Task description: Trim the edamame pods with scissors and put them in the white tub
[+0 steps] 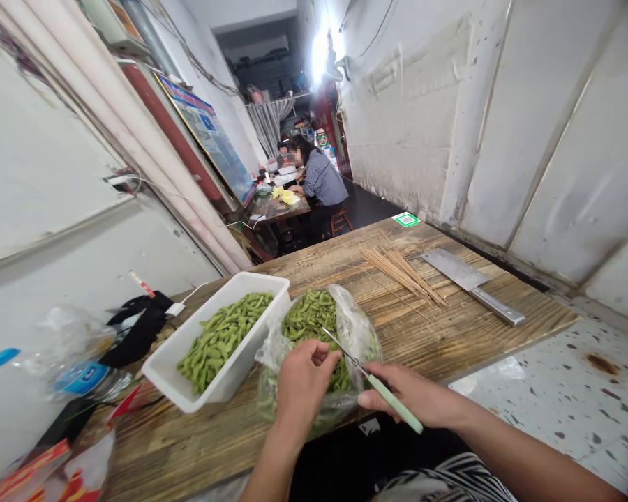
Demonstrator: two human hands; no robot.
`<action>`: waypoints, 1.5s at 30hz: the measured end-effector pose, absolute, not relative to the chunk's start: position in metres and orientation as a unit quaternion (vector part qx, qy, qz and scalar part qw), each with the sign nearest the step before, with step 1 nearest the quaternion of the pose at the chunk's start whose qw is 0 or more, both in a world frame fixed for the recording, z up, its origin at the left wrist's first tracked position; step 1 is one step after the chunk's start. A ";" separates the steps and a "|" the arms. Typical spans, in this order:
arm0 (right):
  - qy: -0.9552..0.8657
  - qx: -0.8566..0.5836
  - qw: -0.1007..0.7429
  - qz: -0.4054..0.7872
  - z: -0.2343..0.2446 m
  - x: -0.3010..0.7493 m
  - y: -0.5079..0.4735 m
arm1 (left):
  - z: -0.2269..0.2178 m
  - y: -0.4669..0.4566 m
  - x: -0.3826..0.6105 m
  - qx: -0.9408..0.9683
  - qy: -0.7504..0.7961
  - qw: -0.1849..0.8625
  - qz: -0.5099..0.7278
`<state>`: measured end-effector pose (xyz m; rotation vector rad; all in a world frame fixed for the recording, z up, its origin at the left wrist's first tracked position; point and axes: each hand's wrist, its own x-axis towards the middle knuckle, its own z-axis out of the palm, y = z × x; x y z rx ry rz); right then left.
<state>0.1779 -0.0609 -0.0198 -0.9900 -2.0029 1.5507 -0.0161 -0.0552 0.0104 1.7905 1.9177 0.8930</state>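
My left hand [302, 383] is closed in a pinch on a green edamame pod over a clear plastic bag [359, 328] full of edamame pods [308, 314]. My right hand [416, 397] grips scissors [369, 380] with pale green handles; their thin blades point up-left toward the pod in my left fingers. Left of the bag stands a white rectangular tub [188, 348] holding more green pods [222, 338]. Bag and tub both rest on a wooden table [439, 335].
A bundle of bamboo skewers [405, 272] and a steel cleaver [471, 282] lie at the table's far right. A plastic water bottle [57, 369], a black item and red packaging sit at the left. Another person sits at a far table [280, 206] down the narrow corridor.
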 end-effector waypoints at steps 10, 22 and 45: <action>-0.630 -0.368 0.200 0.654 -0.024 0.173 -0.063 | 0.009 -0.052 -0.025 0.567 0.683 0.294 0.354; -0.635 -0.283 0.218 0.686 -0.022 0.180 -0.066 | 0.011 -0.049 -0.026 0.299 0.525 0.522 0.603; -0.584 -0.352 0.224 0.696 -0.028 0.170 -0.062 | 0.003 -0.054 -0.034 0.366 0.595 0.427 0.574</action>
